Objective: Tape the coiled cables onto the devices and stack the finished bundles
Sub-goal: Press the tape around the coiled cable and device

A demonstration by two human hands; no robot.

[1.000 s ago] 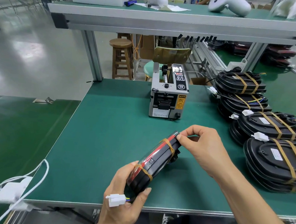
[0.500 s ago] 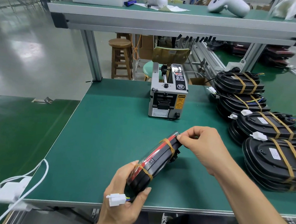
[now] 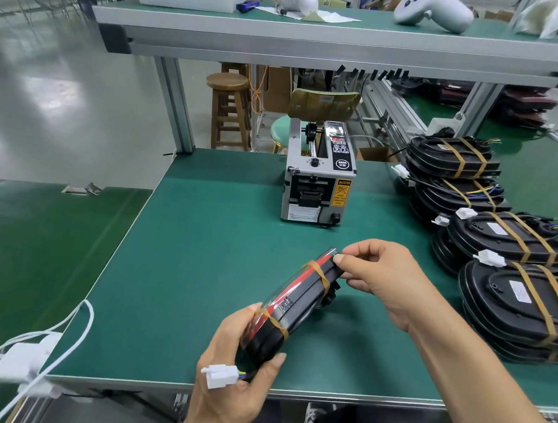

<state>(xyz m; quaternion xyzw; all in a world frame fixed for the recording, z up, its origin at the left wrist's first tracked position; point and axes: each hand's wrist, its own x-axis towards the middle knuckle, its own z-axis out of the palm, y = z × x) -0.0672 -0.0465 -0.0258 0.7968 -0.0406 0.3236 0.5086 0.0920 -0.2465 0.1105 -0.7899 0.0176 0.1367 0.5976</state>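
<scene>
1. Lower left of frame: white charger and cable (image 3: 26, 359) draped over the table edge (image 3: 160, 383); could snag and drop if swept by an elbow.
2. Lower centre: left hand (image 3: 243, 370) wrapped round the near end of the device (image 3: 292, 306), held on edge above the mat; white connector (image 3: 220, 375) dangling loose, likely to catch during stacking.
3. Centre: right hand (image 3: 377, 279) pinching the far end beside the tape band (image 3: 319, 273); poor adhesion there could free the coil.
4. Upper centre: tape dispenser (image 3: 317, 181) idle.
5. Right side: stacked bundles (image 3: 512, 260) leaning, overlapped; careless placing could topple them.
</scene>
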